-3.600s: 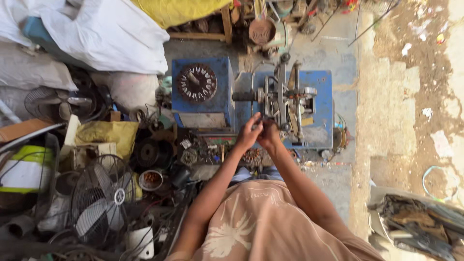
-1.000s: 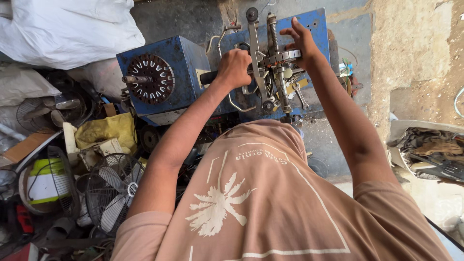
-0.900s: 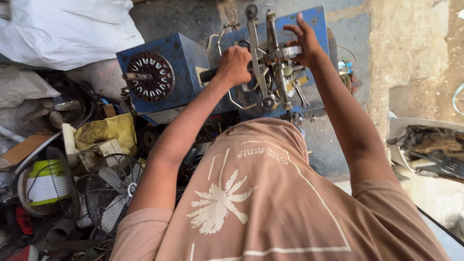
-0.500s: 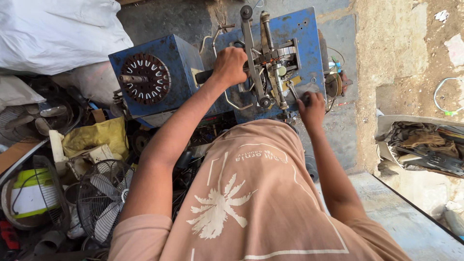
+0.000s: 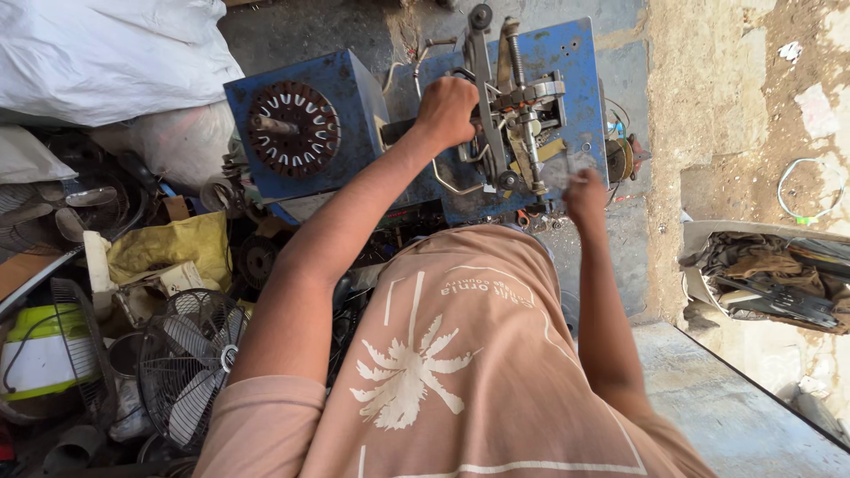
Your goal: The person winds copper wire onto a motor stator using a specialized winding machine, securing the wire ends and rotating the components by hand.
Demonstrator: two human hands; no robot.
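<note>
Reaching forward, the right hand [image 5: 584, 193] pinches something small, too blurred to tell, at five o'clock of the blue winding machine [image 5: 580, 84]. Farther out, the left hand [image 5: 448, 111] is clenched around the machine's metal crank [image 5: 482, 133], with the round stator core [image 5: 292, 128] at nine o'clock of it.

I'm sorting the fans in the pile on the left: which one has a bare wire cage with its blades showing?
The dark fan beside the person's left arm: grey blades show through its round black wire cage. The other one, at the left edge, is lime green and white.
</note>
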